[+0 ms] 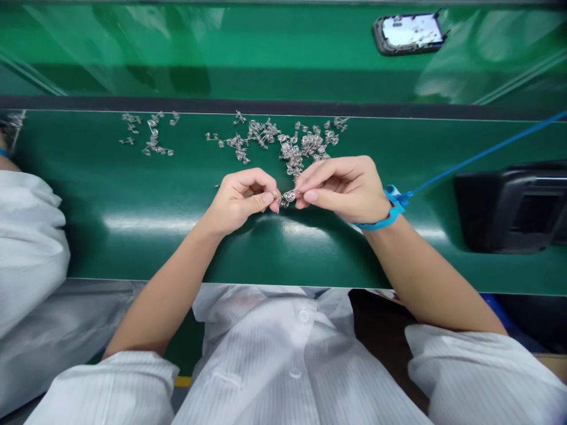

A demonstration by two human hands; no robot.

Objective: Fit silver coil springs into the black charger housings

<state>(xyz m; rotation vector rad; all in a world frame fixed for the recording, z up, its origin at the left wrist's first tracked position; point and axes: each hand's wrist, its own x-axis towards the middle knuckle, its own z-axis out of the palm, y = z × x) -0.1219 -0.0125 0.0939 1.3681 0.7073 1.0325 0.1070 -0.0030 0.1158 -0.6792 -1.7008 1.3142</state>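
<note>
Between my two hands, over the green table, are small coiled metal springs (289, 196) that look tangled together. My left hand (245, 199) pinches them from the left with thumb and forefinger. From the right, my right hand (343, 188) grips the same bit of wire between thumb and fingertips. Just beyond my fingers lies a loose pile of springs (312, 143), with more springs (263, 133) spread to its left. A smaller scatter of springs (153, 139) sits farther left. How many springs my fingers hold is too small to tell.
A blue wrist strap (390, 215) on my right wrist has a cord (487, 154) running up right. Black devices (509, 206) stand at the right. An opened dark casing (410, 33) lies beyond the dark strip (177, 104). At left is another person's white sleeve (26, 236).
</note>
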